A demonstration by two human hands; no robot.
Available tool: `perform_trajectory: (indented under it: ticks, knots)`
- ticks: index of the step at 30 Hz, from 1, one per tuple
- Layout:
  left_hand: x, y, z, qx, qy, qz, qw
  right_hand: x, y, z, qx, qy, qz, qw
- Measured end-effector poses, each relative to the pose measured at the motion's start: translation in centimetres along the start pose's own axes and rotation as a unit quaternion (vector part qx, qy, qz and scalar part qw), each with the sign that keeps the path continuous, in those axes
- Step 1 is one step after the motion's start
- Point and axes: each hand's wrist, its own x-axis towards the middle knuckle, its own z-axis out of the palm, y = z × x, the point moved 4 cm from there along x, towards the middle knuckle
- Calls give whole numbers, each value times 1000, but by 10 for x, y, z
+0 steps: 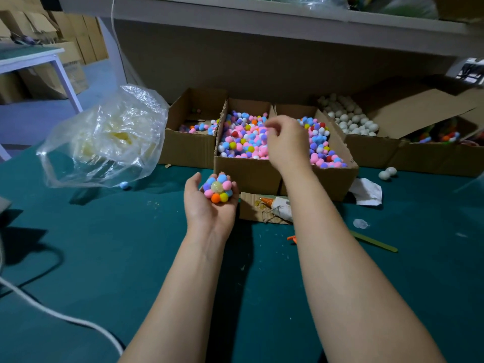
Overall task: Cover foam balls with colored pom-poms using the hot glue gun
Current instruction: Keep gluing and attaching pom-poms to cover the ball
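Foam ball (218, 188): centre frame, partly covered, bare patch facing up. Looks light and crushable under soft fluff, so grip the covered underside.
Left hand (209, 205): palm up, fingers curled, cradling it.
Right hand (285, 142): above the boxed pom-poms (243, 138), fingers bent; any catch is hidden.
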Motion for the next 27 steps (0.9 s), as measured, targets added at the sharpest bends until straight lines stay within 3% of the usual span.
perform_trajectory:
  ticks: [2, 6, 21, 24, 27]
  knots:
    - [0, -2, 0, 0, -3, 2, 1000, 6, 22, -16, -49, 48, 71, 995]
    - [-2, -3, 3, -2, -7, 7, 1000, 15, 51, -23, -171, -27, 177, 969]
    - [-4, -8, 4, -3, -18, -7, 1000, 36, 55, -7, -296, -187, 198, 915]
    - [-4, -8, 4, 0, -18, -7, 1000, 35, 57, -9, -284, -163, 202, 923]
    - [-5, -9, 3, 1, -14, -8, 1000, 29, 61, -15, -217, -67, 174, 958]
